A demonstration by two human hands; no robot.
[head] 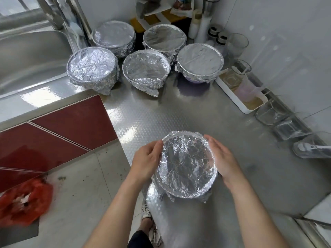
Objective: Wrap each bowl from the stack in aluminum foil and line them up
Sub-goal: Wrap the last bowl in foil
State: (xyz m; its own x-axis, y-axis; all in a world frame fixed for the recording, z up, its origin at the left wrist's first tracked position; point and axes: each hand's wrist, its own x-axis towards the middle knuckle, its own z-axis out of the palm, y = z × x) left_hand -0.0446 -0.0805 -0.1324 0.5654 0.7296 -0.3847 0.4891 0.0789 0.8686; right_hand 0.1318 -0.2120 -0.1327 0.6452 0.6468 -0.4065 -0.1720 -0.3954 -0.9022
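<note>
Final tucks on the near-edge bowl (186,163).
Left hand (146,159) grips its rim, right hand (224,158) presses flat-fingered; next, probably joining the wrapped bowls (146,68).

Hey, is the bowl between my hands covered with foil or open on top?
Covered: crinkled foil spans the whole top of the bowl and folds down past its rim.

**Head view: one wide-angle camera on the person's head, facing forward and steeply down.**
It looks from close above the foil-wrapped bowl (186,163). Beyond the bowl the steel counter (179,113) recedes; left of it lie the sink (26,56) and floor (80,194), and right of it stands the wall (286,33).
</note>
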